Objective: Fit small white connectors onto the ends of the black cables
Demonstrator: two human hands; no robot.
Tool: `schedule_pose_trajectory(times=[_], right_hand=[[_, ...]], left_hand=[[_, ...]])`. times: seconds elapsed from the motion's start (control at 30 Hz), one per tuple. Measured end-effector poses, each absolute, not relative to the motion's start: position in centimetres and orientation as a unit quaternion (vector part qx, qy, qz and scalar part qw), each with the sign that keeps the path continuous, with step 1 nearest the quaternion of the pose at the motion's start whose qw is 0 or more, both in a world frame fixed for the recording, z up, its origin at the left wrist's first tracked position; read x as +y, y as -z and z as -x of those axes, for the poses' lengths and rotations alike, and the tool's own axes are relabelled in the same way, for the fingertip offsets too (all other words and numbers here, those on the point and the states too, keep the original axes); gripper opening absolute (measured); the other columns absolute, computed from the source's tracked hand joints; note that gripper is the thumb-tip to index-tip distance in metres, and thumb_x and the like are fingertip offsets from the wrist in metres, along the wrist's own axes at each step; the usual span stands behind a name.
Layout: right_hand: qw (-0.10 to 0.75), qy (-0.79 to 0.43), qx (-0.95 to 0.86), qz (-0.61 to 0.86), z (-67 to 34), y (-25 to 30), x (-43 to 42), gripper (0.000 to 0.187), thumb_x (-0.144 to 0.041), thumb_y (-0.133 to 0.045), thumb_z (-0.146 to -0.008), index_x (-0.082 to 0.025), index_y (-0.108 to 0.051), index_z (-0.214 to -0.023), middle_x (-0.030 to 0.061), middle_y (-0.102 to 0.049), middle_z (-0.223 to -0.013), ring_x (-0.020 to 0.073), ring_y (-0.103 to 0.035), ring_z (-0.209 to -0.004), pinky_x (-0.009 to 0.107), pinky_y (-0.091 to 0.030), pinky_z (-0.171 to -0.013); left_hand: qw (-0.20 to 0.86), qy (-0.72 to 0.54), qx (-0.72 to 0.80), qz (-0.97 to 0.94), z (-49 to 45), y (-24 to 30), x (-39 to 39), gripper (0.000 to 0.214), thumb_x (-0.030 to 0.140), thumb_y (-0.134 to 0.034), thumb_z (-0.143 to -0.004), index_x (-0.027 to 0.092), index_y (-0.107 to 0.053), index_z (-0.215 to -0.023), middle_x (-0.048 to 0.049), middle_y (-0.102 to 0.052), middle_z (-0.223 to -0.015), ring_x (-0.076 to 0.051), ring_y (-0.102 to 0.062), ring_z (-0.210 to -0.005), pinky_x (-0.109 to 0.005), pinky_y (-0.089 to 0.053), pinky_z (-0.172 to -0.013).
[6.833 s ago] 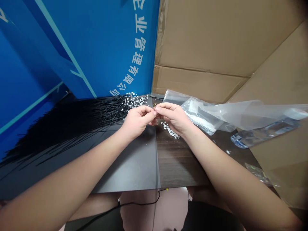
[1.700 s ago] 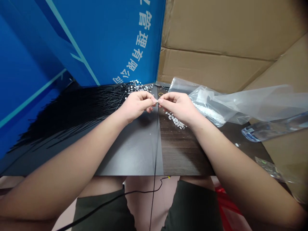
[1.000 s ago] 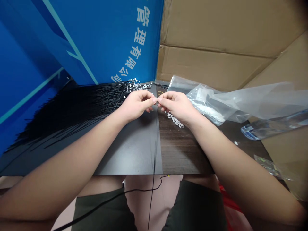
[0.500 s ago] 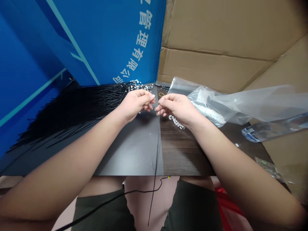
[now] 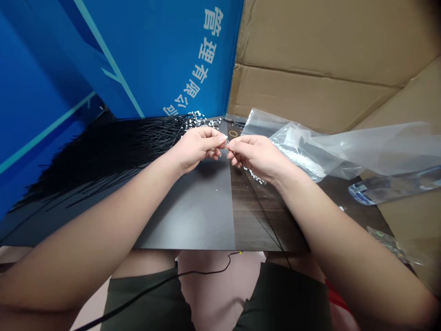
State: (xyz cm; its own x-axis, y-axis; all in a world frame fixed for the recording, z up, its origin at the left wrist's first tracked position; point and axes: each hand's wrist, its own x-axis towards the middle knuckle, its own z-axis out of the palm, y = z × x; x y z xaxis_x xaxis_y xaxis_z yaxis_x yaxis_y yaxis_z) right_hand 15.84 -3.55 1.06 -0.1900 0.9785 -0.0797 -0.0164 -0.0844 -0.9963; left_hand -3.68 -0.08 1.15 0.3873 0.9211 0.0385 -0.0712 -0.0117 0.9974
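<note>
Above the table my left hand (image 5: 196,148) pinches a small white piece (image 5: 225,137), mostly hidden by the fingertips; it looks like a connector housing. Facing it, my right hand (image 5: 255,155) is closed on a thin black wire (image 5: 261,205), whose tail slants down past the table edge toward my right thigh. The fingertips of both hands almost meet, and I cannot tell whether wire and white piece touch. Behind my left hand lies a thick bundle of black wires (image 5: 103,151) with white ends (image 5: 200,120). Loose white pieces (image 5: 255,176) lie partly hidden under my right hand.
A clear plastic bag (image 5: 299,158) holding white pieces lies at the right, beside another clear blue-edged package (image 5: 368,193). A yellow ring (image 5: 233,134) rests on the table behind the hands. Blue panel (image 5: 155,55) and cardboard (image 5: 320,41) walls stand behind. A black cable (image 5: 151,290) hangs near my lap.
The right hand has come closer to the left, and the fingertips nearly meet. The wire's tail has swung from hanging down the middle to slanting right. The view has shifted slightly.
</note>
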Motion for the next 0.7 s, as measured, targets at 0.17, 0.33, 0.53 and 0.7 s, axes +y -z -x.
schedule_pose_trajectory(times=[0.17, 0.33, 0.53, 0.7], right_hand=[[0.429, -0.546, -0.539, 0.476, -15.95, -0.82, -3.41, 0.009, -0.021, -0.078, -0.086, -0.017, -0.078, -0.079, 0.0053, -0.075, -0.078, 0.0102, -0.062, -0.062, 0.025, -0.045, -0.055], [0.425, -0.547, -0.535, 0.483, -15.79, -1.07, -3.55, 0.012, -0.017, -0.076, -0.088, -0.017, -0.078, -0.075, 0.0044, -0.073, -0.075, 0.0095, -0.061, -0.060, 0.024, -0.044, -0.053], [0.419, -0.535, -0.540, 0.496, -15.66, -1.28, -3.79, 0.014, -0.018, -0.076, -0.088, -0.016, -0.077, -0.074, 0.0039, -0.072, -0.074, 0.0083, -0.059, -0.059, 0.022, -0.045, -0.054], [0.419, -0.516, -0.558, 0.496, -15.92, -1.02, -3.68, 0.012, -0.018, -0.076, -0.087, -0.016, -0.075, -0.076, 0.0034, -0.072, -0.075, 0.0089, -0.059, -0.060, 0.023, -0.047, -0.057]], left_hand=[[0.604, -0.399, 0.371, -0.582, 3.69, -1.18, -0.06, 0.019, 0.022, -0.088, -0.081, 0.013, -0.071, -0.078, -0.0025, -0.070, -0.072, -0.008, -0.061, -0.060, -0.023, -0.052, -0.061], [0.605, -0.393, 0.366, -0.588, 3.71, -1.28, -0.10, 0.019, 0.021, -0.088, -0.080, 0.013, -0.071, -0.078, -0.0029, -0.071, -0.074, -0.008, -0.060, -0.059, -0.023, -0.052, -0.059], [0.600, -0.380, 0.358, -0.607, 3.86, -1.29, -0.03, 0.015, 0.017, -0.083, -0.083, 0.012, -0.071, -0.076, -0.0029, -0.069, -0.072, -0.008, -0.060, -0.059, -0.022, -0.051, -0.058], [0.588, -0.366, 0.357, -0.627, 4.06, -1.27, 0.19, 0.014, 0.017, -0.080, -0.087, 0.013, -0.072, -0.076, -0.0036, -0.069, -0.071, -0.008, -0.061, -0.058, -0.021, -0.049, -0.057]])
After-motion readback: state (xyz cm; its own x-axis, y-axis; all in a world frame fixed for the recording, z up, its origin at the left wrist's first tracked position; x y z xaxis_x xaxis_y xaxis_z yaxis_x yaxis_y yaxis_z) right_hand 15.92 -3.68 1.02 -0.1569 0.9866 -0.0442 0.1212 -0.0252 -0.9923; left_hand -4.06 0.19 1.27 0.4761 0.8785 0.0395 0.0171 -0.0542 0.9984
